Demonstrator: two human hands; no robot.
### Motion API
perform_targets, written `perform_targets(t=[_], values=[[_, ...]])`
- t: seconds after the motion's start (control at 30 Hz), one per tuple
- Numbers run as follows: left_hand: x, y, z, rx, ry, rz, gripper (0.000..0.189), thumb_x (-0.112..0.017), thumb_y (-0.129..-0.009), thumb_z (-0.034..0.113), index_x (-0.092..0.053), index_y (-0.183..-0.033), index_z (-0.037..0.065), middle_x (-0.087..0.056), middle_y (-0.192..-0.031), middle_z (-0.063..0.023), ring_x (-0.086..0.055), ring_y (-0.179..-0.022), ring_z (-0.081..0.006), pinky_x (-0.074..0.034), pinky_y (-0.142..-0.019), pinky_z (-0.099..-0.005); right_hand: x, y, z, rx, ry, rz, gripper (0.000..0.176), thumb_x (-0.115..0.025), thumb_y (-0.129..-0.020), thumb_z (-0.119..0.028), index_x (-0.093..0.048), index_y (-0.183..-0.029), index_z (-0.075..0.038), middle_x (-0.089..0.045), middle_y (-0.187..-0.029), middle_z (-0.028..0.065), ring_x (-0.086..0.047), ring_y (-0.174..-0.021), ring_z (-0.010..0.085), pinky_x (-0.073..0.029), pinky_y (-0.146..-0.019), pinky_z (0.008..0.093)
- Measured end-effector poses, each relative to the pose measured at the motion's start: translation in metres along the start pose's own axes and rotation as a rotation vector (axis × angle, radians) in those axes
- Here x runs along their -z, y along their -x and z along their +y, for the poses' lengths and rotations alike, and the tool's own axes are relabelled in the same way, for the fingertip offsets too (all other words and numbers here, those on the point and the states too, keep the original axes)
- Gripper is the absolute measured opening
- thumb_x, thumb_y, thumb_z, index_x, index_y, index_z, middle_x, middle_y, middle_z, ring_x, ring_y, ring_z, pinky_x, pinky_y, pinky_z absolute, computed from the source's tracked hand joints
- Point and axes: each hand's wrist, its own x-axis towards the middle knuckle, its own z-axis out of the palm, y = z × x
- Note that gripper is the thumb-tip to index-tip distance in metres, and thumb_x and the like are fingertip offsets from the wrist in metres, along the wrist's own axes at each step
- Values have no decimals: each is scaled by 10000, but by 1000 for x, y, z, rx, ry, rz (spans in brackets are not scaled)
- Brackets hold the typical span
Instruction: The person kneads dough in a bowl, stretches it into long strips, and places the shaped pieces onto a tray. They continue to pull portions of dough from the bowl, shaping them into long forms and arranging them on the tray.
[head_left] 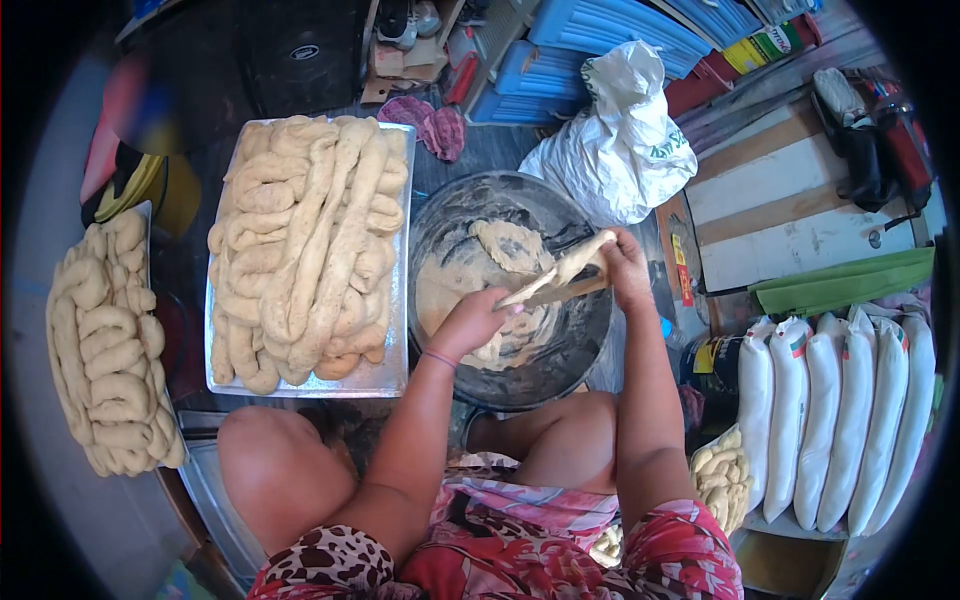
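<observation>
My left hand (472, 324) and my right hand (628, 268) are both closed over a wide black basin (575, 375). Between them slants a pale dough strip (566, 268), its lower end at my left fingers and its upper end at my right. Just below the strip a flat tan stick-like piece (567, 291) reaches toward my right hand; which hand bears it I cannot tell. Floury residue coats the basin's inside, and a flattened dough piece (508, 246) lies in it. Left of the basin, a metal tray (396, 290) carries a high pile of twisted dough ropes (300, 240).
A second tray of dough coils (105, 350) stands at far left. Behind the basin is a white sack (628, 140) beside blue drawers (620, 40). Several long white filled bags (820, 420) lean at the right, near another dough pile (722, 478). My bent knees flank the basin's near side.
</observation>
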Motion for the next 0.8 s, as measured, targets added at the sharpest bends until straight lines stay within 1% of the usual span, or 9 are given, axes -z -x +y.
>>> perform_targets(t=[0.07,0.13,0.23,0.4,0.47,0.6,0.63,0.73,0.8], values=[[4,2,-7,9,-55,-8,338,-604,-831,269,-593,-1033,-3,-616,-943,-215,-594,-885,-332,-444,-794,-364,22,-16,24,67,-23,78,201,-477,-875,-168,-561,-1020,-59,-562,-915,33,-525,-796,112,-433,-699,253],[15,2,-30,207,-244,-17,322,-585,-831,290,-590,-956,-6,-602,-923,-236,-573,-897,-377,-434,-793,-406,34,-14,11,10,-410,327,204,-458,-878,-175,-532,-1021,-50,-546,-910,49,-528,-810,132,-439,-694,274],[19,3,-71,227,-323,90,315,-591,-822,294,-572,-891,-13,-599,-910,-243,-565,-911,-397,-429,-783,-434,46,-24,30,88,-454,355,206,-445,-878,-160,-510,-1034,-42,-533,-883,49,-530,-790,144,-444,-685,287],[11,4,-62,249,-385,125,305,-596,-816,275,-563,-913,-13,-599,-901,-253,-571,-897,-401,-436,-777,-433,53,-35,69,106,-447,392,242,-470,-863,-160,-520,-1060,-27,-552,-902,65,-544,-773,150,-448,-700,301],[7,1,-63,247,-375,132,297,-594,-816,261,-558,-923,-15,-599,-895,-256,-573,-890,-404,-438,-776,-431,43,-42,90,-90,6,114,316,-500,-839,-170,-529,-1131,-51,-579,-984,102,-568,-856,177,-455,-750,317],[-5,-2,-75,318,4,153,260,-568,-817,198,-541,-983,-1,-597,-905,-263,-570,-904,-406,-436,-789,-422,-28,-30,104,148,718,-395,426,-604,-734,-119,-548,-1149,-41,-597,-990,92,-559,-956,213,-465,-817,358],[-8,-3,-76,332,171,216,254,-559,-816,179,-539,-1003,9,-597,-911,-262,-570,-911,-400,-437,-791,-416,-46,-36,135,57,779,-537,430,-614,-732,-131,-553,-1147,-36,-605,-989,106,-561,-954,213,-467,-818,363],[-13,-1,-70,219,-222,296,271,-552,-797,154,-536,-1033,23,-604,-918,-241,-575,-921,-379,-442,-798,-406,-96,-26,135,-455,964,-1074,397,-541,-799,-235,-570,-1138,-29,-604,-1119,130,-564,-990,204,-437,-846,334],[-9,-3,-51,227,-329,181,289,-553,-772,135,-537,-1040,30,-584,-1013,-222,-575,-927,-368,-454,-799,-411,-129,-12,176,-441,1021,-1114,388,-543,-799,-235,-577,-1127,-30,-606,-1115,129,-565,-985,203,-437,-844,334]])
